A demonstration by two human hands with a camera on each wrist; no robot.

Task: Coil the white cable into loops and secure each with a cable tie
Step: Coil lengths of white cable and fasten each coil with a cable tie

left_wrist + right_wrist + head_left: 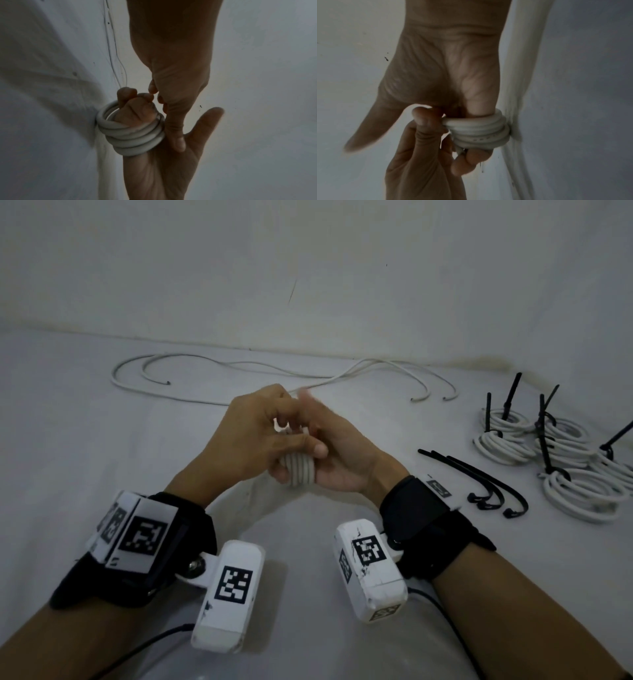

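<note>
Head view, and both hands are up together over the middle of the white surface point(68, 440). The white cable point(298, 472) is wound in a tight stack of turns round the curled fingers of the right hand point(346, 467), which lies palm up beneath the bundle. The left hand point(253, 436) comes over the top, back of the hand to the camera, its thumb point(317, 450) pressed onto the turns. Over to the right wrist view: the coil sits snug on the right fingers, the right thumb sticks out free and blurred, and the left hand pinches the bundle, thumb on the near edge of the turns and a fingertip tucked under the far end. The left wrist view agrees: several turns stacked side by side round the right fingers, the left thumb lying along the side of the coil. So both hands are grasping the cable, one wearing it, one clamping it. Whether a loose tail hangs from the coil I cannot tell. Further back, close to the wall, loose white cables point(342, 374) sprawl in long curves. To the right, a few black cable ties point(479, 474) lie side by side, and beyond them finished coils point(568, 448) sit piled together, black tie tails sticking up from them.
</note>
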